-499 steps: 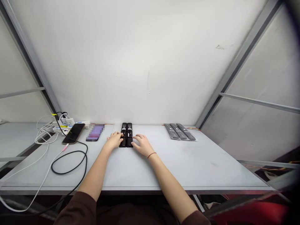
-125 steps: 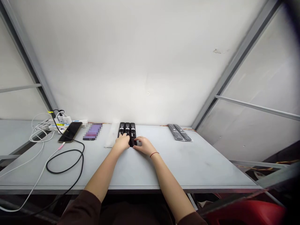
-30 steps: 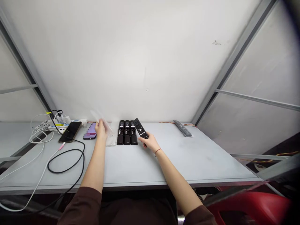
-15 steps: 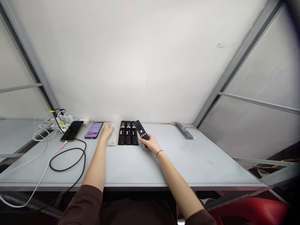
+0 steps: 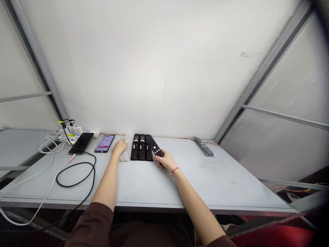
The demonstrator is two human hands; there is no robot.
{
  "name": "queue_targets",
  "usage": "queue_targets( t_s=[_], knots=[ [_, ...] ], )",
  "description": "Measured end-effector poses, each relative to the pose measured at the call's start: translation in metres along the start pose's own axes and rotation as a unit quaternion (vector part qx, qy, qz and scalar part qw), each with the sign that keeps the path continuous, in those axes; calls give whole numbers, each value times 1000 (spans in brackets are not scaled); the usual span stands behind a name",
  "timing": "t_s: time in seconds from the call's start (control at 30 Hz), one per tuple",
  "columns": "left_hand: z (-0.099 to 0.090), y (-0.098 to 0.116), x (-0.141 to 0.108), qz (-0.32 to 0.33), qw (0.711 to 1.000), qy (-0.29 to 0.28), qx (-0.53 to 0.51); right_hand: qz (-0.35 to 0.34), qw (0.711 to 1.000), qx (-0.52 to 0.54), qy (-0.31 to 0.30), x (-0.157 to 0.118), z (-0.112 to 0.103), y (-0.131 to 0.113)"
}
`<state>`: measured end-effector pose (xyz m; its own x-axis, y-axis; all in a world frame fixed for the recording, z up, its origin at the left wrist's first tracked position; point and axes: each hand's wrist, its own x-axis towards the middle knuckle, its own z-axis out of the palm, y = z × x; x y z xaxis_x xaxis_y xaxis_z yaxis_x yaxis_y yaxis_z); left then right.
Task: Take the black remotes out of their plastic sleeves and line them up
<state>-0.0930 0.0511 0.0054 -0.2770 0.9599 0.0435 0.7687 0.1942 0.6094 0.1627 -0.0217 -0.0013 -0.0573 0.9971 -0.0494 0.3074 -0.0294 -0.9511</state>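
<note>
The left hand, raised a second ago, has come down on clear plastic bags near the back edge of the surface, grip unclear; the right hand holds an apparently unwrapped remote just beside three face-down remotes.

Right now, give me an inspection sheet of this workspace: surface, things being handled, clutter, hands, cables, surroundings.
Surface: pale grey table, faint smudge toward the right.
Handled things: three black remotes side by side, backs up, battery bays open, contents too small to tell; a held remote, buttons up; a wrapped remote at far right.
Clutter: dark phone and lit phone at left.
Hands: right hand grips the held remote; left hand is at clear plastic, grip unclear.
Cables: white cables tangled; black cable looped, crossing the dark phone.
Surroundings: white wall, metal bars; red object lower right, blurred.
</note>
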Motion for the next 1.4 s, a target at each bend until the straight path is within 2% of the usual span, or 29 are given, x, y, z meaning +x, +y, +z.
queue_targets(
  t_s=[0.13,0.3,0.57,0.67,0.77,0.83,0.93,1.03,1.07,1.13,1.2,1.3,1.4],
  knots=[
    [-2,6,-8,-22,999,-8,26,0,1000,-8,0,1,0,1],
    [-3,12,-17,-5,995,46,90,-2,1000,-13,-7,2,0,2],
    [-2,13,-21,4,996,18,91,4,1000,5,-9,-1,1,-1],
    [-3,17,-24,28,994,76,78,14,1000,24,-1,-3,2,-5],
    [-1,31,-28,91,987,132,23,30,997,77,-8,-5,3,-9],
    [5,45,-34,153,981,104,-51,44,990,134,-17,-5,4,-12],
    [25,66,-47,224,952,-21,-208,77,972,218,-32,-5,4,-15],
    [49,81,-61,204,903,-164,-342,83,956,280,-41,-4,4,-18],
    [55,84,-65,195,882,-191,-384,79,952,293,-44,-4,3,-19],
    [63,87,-69,182,845,-212,-457,67,945,314,-55,-5,2,-20],
    [66,87,-70,171,817,-205,-511,57,939,327,-88,-8,1,-23],
    [64,86,-68,147,804,-186,-546,53,936,313,-151,-14,0,-27],
    [61,87,-68,141,797,-191,-555,58,937,300,-170,-18,0,-30]
  ],
)
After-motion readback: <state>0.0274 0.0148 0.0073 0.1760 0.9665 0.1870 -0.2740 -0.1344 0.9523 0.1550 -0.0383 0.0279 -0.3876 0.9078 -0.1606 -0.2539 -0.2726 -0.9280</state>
